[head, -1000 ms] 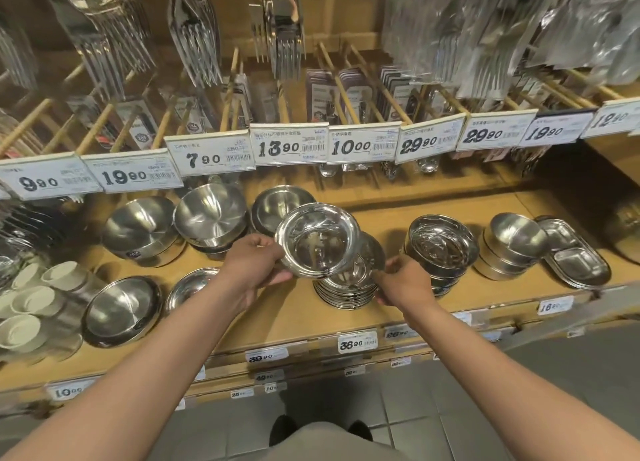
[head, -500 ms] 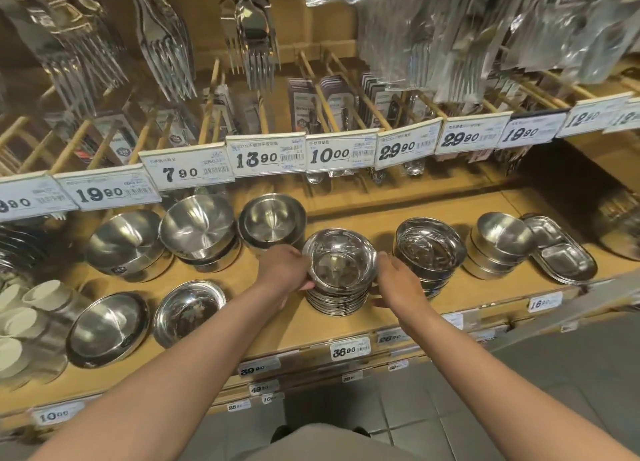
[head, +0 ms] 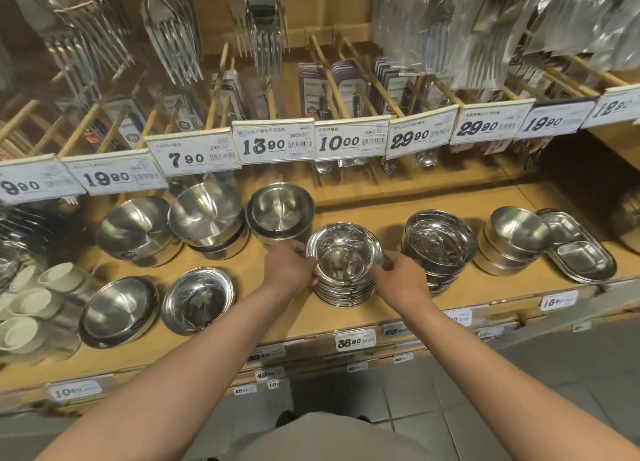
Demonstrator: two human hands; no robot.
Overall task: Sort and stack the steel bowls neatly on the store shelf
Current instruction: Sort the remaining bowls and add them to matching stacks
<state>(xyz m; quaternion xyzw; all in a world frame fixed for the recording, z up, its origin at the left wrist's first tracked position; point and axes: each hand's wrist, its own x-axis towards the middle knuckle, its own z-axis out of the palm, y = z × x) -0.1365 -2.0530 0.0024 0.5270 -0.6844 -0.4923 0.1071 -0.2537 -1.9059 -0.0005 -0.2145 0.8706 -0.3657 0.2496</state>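
A stack of several small steel bowls [head: 344, 256] stands in the middle of the wooden shelf [head: 277, 308]. My left hand [head: 289, 266] holds the stack's left side, fingers curled against the rims. My right hand [head: 398, 273] grips the right side of the stack, fingertips on the top bowl's rim. The top bowl sits level on the pile.
Larger steel bowls [head: 206, 214] stand in stacks behind and to the left, two flat bowls [head: 197, 299] lie front left, another bowl stack [head: 440, 242] and oblong trays [head: 581, 252] stand to the right. White cups [head: 24, 301] sit far left. Price tags and hanging forks are above.
The bowl my left hand held tilted above the pile a second ago now lies on top of the stack. Both hands have closed in on the stack's sides.
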